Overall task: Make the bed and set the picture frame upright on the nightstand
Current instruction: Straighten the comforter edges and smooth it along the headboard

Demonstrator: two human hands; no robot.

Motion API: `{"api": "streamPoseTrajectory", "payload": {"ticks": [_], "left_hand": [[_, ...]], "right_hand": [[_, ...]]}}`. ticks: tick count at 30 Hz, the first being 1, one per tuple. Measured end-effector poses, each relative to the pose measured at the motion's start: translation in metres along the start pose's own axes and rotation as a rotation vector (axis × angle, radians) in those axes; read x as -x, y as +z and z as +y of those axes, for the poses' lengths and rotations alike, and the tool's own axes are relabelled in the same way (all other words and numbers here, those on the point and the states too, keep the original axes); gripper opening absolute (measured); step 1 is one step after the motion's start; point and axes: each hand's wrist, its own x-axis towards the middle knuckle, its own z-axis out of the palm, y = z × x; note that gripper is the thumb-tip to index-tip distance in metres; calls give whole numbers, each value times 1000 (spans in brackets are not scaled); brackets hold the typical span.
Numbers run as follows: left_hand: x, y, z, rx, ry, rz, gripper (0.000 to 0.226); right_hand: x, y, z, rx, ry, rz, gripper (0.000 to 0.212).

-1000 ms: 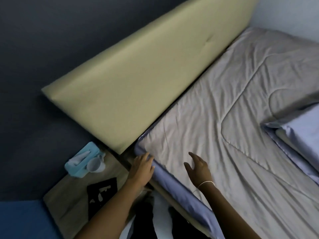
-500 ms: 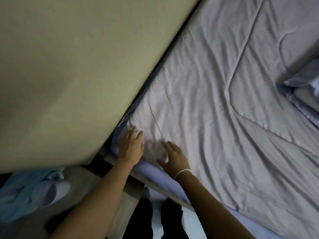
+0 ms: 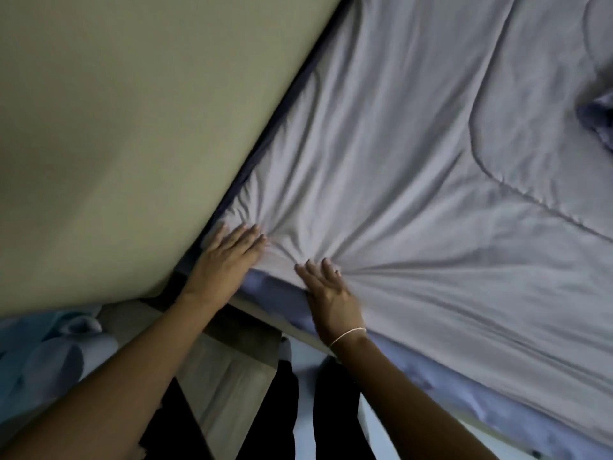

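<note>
A grey quilted comforter (image 3: 414, 161) covers the bed, with creases fanning out from its near corner. My left hand (image 3: 229, 257) lies flat with straight fingers on that corner, close to the headboard. My right hand (image 3: 326, 288), a thin bracelet at its wrist, presses the comforter's edge beside it, fingers extended. A lavender sheet (image 3: 265, 287) shows under the comforter's edge, between the hands and along the bed's side. The picture frame (image 3: 172, 423) appears only as a dark shape lying flat on the wooden nightstand (image 3: 225, 370), partly under my left forearm.
The tan padded headboard (image 3: 132, 127) fills the upper left. A light blue tissue box with a pale cup (image 3: 49, 353) sits on the nightstand at far left. A lavender pillow (image 3: 597, 117) peeks in at the right edge. My dark-trousered legs stand by the bed frame.
The view has closed in on the bed's corner. Both hands came down from above the mattress edge onto the comforter's corner and now press it, bunching creases between them.
</note>
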Motion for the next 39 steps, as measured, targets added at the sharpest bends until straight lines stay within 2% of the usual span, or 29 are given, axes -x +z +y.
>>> {"api": "streamPoseTrajectory", "payload": {"ticks": [3,6,9,11,13,15,19,21,23,26,29,30,32,34,36,39], "left_hand": [[38,0,-7,-44,7,-34,51],[53,1,5,-14,-102,-165,50],[30,-9,18,73,-230,-307,53],[10,-20,27,134,-321,-303,61],[-11,-25,33,167,-357,-206,57],[-35,-18,40,221,-325,-113,57],[-60,14,38,183,-239,-119,62],[-53,33,27,175,-244,-104,63],[-37,46,22,172,-290,-68,61],[-12,50,34,191,-437,-23,57],[-3,42,51,211,-576,-11,58],[-9,37,54,223,-583,14,58],[-37,24,57,253,-492,81,55],[-83,12,57,260,-345,136,54],[-136,7,47,271,-266,182,54],[-182,18,14,236,-364,119,56]], "right_hand": [[20,17,-28,12,-19,-125,43],[25,22,-31,14,-20,-198,42],[25,9,-14,-70,-93,-206,44],[29,-9,2,-115,-64,-143,47],[32,-25,28,-75,30,20,48],[33,-34,64,24,145,111,48],[25,-34,123,142,473,143,60],[24,-22,119,193,527,138,62],[34,-6,99,247,420,116,60],[67,15,65,277,109,-19,59],[91,9,58,261,-161,-148,58],[88,1,64,226,-216,-150,57],[68,-22,84,133,-239,-53,55],[29,-47,118,128,-131,103,53],[-25,-71,162,177,64,207,54],[-99,-101,210,194,329,229,61]]}}
